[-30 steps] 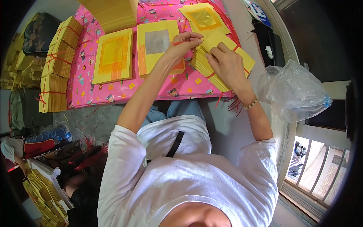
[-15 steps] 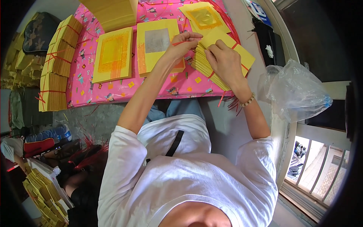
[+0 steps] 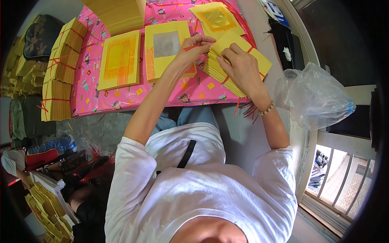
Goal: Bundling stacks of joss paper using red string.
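Note:
A thick bundle of yellow paper (image 3: 259, 58), bound with red ties, lies at an angle near the table's right edge, its layered edges fanned toward me. My right hand (image 3: 242, 67), with a beaded bracelet at the wrist, rests on it; the fingers are curled on top and the thumb presses at the layered side. My left hand (image 3: 196, 45) is at the bundle's upper left corner, thumb and fingers drawn together there. A red tie strip (image 3: 189, 48) crosses that hand near the thumb's base. What its fingertips pinch is partly hidden.
Two yellow paper stacks, one with an orange-gold patch (image 3: 119, 58), one with a silver patch (image 3: 166, 43), lie on the pink tablecloth (image 3: 137, 96). Tied bundles (image 3: 58, 91) line the left edge. Loose sheets (image 3: 219, 19) lie beyond my hands. A plastic bag (image 3: 320, 97) sits right.
Both hands stay at the bundle with only slight finger movement. The whole view has shifted a little. The bundle remains in place under my right hand.

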The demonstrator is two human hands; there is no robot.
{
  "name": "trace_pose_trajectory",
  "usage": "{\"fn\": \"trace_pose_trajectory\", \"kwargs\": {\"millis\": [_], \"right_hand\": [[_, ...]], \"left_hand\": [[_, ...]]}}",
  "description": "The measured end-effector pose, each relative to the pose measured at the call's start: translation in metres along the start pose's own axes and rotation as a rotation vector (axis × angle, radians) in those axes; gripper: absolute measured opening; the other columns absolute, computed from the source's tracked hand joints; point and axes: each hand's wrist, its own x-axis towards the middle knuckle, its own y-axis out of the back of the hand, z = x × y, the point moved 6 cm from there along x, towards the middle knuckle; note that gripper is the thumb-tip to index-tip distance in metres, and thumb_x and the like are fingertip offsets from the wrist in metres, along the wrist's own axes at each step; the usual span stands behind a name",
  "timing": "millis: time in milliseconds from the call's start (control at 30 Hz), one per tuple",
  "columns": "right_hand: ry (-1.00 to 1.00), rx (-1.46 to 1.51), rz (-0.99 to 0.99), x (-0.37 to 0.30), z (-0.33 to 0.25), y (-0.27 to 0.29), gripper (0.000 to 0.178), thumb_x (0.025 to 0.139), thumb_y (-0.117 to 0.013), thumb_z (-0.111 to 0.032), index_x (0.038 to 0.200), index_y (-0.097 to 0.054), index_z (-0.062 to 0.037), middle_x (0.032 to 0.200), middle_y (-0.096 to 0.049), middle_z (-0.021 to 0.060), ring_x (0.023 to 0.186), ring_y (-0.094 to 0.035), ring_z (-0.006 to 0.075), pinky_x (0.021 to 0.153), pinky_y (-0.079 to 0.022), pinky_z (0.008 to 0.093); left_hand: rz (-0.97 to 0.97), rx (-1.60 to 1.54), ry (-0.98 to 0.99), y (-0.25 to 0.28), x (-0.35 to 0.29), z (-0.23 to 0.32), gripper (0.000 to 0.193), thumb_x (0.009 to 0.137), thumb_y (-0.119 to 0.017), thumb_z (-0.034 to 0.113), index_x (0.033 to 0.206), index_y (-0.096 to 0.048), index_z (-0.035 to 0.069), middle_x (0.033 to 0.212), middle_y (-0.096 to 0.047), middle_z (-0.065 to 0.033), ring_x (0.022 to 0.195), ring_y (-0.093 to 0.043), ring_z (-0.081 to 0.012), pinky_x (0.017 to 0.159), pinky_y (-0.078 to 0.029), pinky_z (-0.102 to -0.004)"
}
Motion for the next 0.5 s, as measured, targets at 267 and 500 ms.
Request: {"fn": "trace_pose_trajectory", "kwargs": {"millis": [267, 500], "right_hand": [[-0.274, 0.158, 0.104, 0.012, 0.061, 0.035, 0.025, 0.085, -0.062, -0.026, 0.090, -0.066, -0.0021, 0.078, -0.065, 0.0137, 0.072, -0.064, 0.0293, 0.063, -0.048, 0.0357], [-0.326, 0.383, -0.033, 0.035, 0.087, 0.051, 0.028, 0.087, -0.058, -0.027, 0.098, -0.066, -0.0024, 0.070, -0.063, 0.0086, 0.063, -0.061, 0.0134, 0.060, -0.047, 0.0309]], "left_hand": [[0.008, 0.032, -0.123, -0.001, -0.002, 0.003, 0.019, 0.091, -0.057, 0.009, 0.109, -0.064, 0.007, 0.097, -0.064, 0.0002, 0.085, -0.057, -0.0059, 0.075, -0.046, -0.0186], [-0.015, -0.011, -0.018, 0.000, 0.006, 0.008, 0.022, 0.093, -0.056, 0.013, 0.111, -0.063, 0.003, 0.090, -0.064, -0.0015, 0.079, -0.058, -0.0076, 0.073, -0.048, -0.0223]]}}
